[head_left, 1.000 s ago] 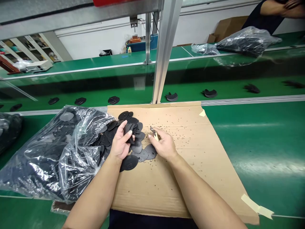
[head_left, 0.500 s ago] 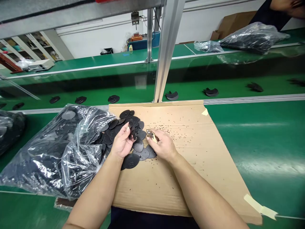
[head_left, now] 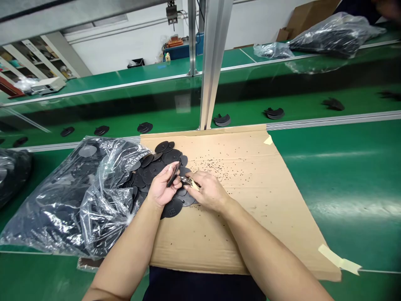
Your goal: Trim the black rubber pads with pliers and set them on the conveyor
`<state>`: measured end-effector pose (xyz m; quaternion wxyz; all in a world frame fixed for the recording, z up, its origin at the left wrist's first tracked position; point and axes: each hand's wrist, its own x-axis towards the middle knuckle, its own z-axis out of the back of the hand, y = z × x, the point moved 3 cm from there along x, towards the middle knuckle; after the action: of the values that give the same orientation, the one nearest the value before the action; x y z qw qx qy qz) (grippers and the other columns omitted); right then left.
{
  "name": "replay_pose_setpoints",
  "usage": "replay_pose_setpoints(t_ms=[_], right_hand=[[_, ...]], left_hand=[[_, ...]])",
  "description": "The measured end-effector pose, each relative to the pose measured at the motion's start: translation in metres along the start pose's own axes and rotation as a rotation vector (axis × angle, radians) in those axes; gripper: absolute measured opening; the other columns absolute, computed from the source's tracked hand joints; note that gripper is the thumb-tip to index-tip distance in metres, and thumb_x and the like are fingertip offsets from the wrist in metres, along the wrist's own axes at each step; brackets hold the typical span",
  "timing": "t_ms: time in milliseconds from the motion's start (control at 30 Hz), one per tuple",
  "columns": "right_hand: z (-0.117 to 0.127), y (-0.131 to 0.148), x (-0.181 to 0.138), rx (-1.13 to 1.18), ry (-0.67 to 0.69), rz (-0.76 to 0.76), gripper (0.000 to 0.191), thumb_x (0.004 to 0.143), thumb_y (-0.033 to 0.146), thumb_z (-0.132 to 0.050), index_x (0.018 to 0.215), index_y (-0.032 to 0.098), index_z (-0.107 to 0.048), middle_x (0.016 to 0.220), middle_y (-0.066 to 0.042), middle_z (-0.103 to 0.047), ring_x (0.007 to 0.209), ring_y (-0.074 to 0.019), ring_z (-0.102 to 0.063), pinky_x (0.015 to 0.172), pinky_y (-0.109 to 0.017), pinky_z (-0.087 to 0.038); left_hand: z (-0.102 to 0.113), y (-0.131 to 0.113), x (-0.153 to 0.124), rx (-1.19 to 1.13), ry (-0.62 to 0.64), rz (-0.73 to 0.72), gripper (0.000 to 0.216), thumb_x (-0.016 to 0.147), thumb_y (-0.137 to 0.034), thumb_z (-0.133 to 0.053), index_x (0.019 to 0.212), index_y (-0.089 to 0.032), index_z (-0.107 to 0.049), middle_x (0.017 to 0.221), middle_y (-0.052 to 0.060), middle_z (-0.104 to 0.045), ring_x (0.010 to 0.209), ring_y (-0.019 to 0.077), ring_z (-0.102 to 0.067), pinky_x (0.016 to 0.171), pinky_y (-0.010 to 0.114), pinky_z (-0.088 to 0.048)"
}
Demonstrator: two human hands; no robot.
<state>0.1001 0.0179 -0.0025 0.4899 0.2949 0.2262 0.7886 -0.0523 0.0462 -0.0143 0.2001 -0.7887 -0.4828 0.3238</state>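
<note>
Just left of the middle of the frame, the left hand (head_left: 161, 189) has its grip closed on a black disc (head_left: 173, 175), pinched between thumb and fingers and turned nearly edge-on to the camera. Just to its right, the right hand (head_left: 209, 193) has its grip wrapped narrow around a small cutter (head_left: 189, 182). The tool's pale handle shows between the fingers, and its metal tip points left and meets the lower edge of the held disc. Both hands hover over the near edge of a pile of black discs (head_left: 158, 164), which spills from the mouth of a clear plastic bag (head_left: 78, 196) at the left onto a cardboard sheet (head_left: 244, 217). The sheet lies flat on the green desk (head_left: 344, 179) and fills the centre of the frame. Small dark chips (head_left: 219, 164) are scattered on the cardboard to the right of the hands. A strip of pale tape (head_left: 340, 262) sticks out at the sheet's lower right corner. Beyond the cardboard, across the upper half of the frame, runs a green belt (head_left: 297, 98) carrying single discs spaced well apart. An aluminium post (head_left: 213, 62) rises from behind the sheet's far edge. At the upper right lies a second plastic bag (head_left: 335, 29) holding dark parts.
</note>
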Motion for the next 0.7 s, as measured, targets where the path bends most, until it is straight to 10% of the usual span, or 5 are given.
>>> replay_pose_setpoints(t_ms=[700], right_hand=[[-0.0015, 0.0017, -0.001, -0.047, 0.113, 0.041, 0.022, 0.089, 0.029, -0.055, 0.107, 0.019, -0.063, 0.093, -0.007, -0.066, 0.087, -0.0191, -0.062, 0.079, -0.027, -0.047]], left_hand=[[0.0003, 0.0026, -0.0025, 0.157, 0.03, -0.013, 0.039, 0.069, -0.029, -0.08, 0.103, -0.013, -0.067, 0.071, 0.001, -0.05, 0.05, 0.0055, -0.041, 0.042, 0.016, -0.033]])
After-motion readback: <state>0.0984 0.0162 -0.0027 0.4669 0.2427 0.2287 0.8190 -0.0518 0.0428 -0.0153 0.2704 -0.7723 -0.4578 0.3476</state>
